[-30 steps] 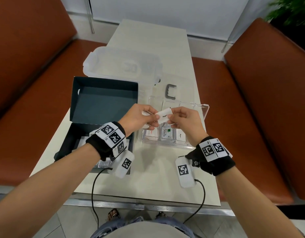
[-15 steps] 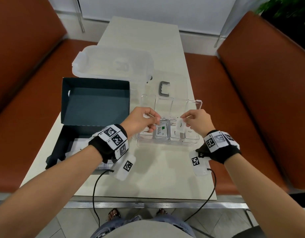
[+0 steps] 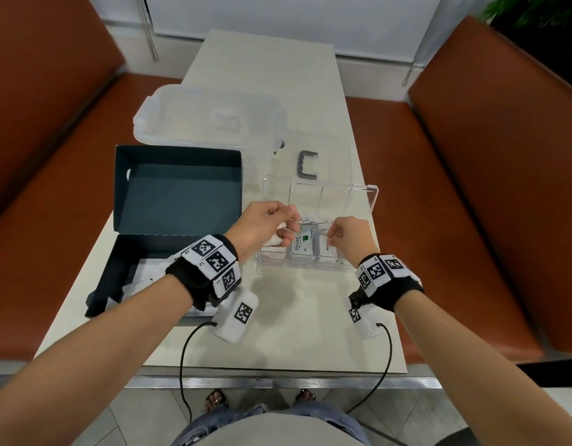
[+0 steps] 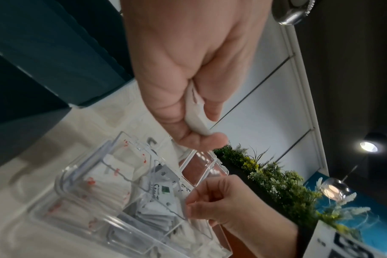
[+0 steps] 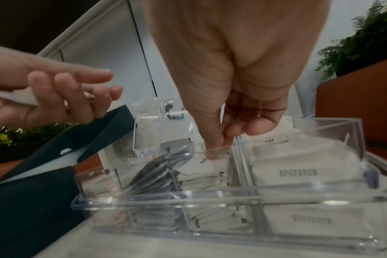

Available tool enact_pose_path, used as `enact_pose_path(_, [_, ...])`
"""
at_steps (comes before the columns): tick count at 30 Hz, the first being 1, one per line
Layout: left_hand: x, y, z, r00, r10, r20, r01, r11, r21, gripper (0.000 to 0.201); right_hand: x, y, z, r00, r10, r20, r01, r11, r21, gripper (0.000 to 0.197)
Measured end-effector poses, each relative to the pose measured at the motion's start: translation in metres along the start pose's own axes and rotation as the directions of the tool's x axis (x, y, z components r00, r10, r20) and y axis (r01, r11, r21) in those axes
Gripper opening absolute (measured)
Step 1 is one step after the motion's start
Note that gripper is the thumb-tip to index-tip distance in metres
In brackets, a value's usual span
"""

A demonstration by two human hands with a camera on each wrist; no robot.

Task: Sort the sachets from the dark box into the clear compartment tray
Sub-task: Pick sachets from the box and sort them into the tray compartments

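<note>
The clear compartment tray (image 3: 371, 201) lies on the table right of the open dark box (image 3: 178, 194). Its near compartments hold white sachets, one marked Stevia (image 3: 302, 244). My left hand (image 3: 288, 230) hovers over the tray's left end and grips a small bundle of white sachets (image 4: 196, 111) in its curled fingers. My right hand (image 3: 329, 235) dips into a near compartment just right of the Stevia one. Its thumb and forefinger pinch the top edge of a white sachet (image 5: 214, 167). More sachets (image 3: 146, 268) lie in the box's near half, partly hidden by my left wrist.
A translucent plastic container (image 3: 210, 117) stands behind the dark box. A grey U-shaped handle (image 3: 307, 164) lies just beyond the tray. Brown benches (image 3: 487, 156) flank the narrow table, whose front edge (image 3: 262, 378) is near my body.
My hands met over the tray with a sachet between them, then parted. The right hand carried that sachet right and down into a near compartment; the left hand kept its bundle.
</note>
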State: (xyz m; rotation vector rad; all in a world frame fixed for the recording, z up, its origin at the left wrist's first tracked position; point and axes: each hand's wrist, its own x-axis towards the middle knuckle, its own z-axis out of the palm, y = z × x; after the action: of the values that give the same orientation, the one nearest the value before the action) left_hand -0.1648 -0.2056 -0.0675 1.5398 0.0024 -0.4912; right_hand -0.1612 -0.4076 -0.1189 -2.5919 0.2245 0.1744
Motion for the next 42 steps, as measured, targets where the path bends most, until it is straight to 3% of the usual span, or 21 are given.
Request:
enact_pose_path(3, [-0.001,0.004,0.002,0.997,-0.078,0.021,0.081,0.978,-0.191,0.035,0.0,0.0,0.001,1.0,-0.026,-0.005,0.026,0.998,-0.058,0.01])
enact_pose_path(5, [-0.001,0.006,0.002,0.991,-0.125,0.043,0.132,0.952,-0.275,0.037,-0.004,-0.006,-0.005,0.993,-0.075,-0.086,0.07,0.996,-0.056,0.006])
enact_pose_path(9, [0.001,0.009,0.004,0.986,-0.164,0.024,0.163,0.935,-0.316,0.042,-0.033,-0.038,-0.019,0.936,-0.246,-0.252,0.296,0.938,0.183,0.005])
enact_pose_path(12, [0.003,0.011,0.007,0.984,-0.172,0.047,0.178,0.937,-0.299,0.04,-0.053,-0.063,-0.02,0.932,-0.298,-0.206,0.354,0.868,0.348,0.018])
enact_pose_path(17, [0.0,0.016,0.014,0.986,-0.166,0.034,0.169,0.95,-0.261,0.043,-0.054,-0.077,-0.01,0.97,-0.179,-0.166,0.238,0.847,0.475,0.039])
enact_pose_path(20, [-0.001,0.014,0.014,0.983,-0.144,0.113,0.168,0.954,-0.249,0.044,-0.05,-0.074,-0.014,0.987,-0.072,-0.141,0.14,0.812,0.567,0.027])
enact_pose_path(22, [-0.001,0.013,0.013,0.978,-0.126,0.164,0.167,0.949,-0.267,0.045,-0.049,-0.07,-0.019,0.99,-0.027,-0.138,0.111,0.75,0.651,0.013])
enact_pose_path(25, [-0.002,0.011,0.011,0.969,-0.1,0.227,0.162,0.948,-0.274,0.037,-0.046,-0.061,-0.024,0.987,0.07,-0.147,0.063,0.672,0.738,0.024])
enact_pose_path(30, [0.001,0.007,0.01,0.992,-0.055,0.116,0.076,0.979,-0.189,0.018,-0.043,-0.053,-0.033,0.993,0.118,-0.023,-0.041,0.514,0.857,0.017])
enact_pose_path(33, [0.007,0.01,0.009,1.0,0.008,0.022,-0.006,0.998,-0.067,0.008,-0.043,-0.042,-0.04,0.993,0.106,0.056,-0.106,0.555,0.825,0.015])
enact_pose_path(35, [0.012,0.012,0.01,0.997,0.072,0.003,-0.072,0.995,0.07,0.007,-0.044,-0.032,-0.045,0.991,0.056,0.118,-0.124,0.679,0.724,0.017])
enact_pose_path(38, [0.017,0.015,0.015,0.981,0.175,0.089,-0.194,0.933,0.304,0.008,-0.045,-0.021,-0.053,0.996,-0.026,0.087,-0.021,0.864,0.504,0.019])
enact_pose_path(42, [0.023,0.025,0.03,0.936,0.267,0.23,-0.349,0.793,0.5,0.009,-0.044,-0.014,-0.066,0.995,-0.102,-0.01,0.096,0.89,0.446,0.019])
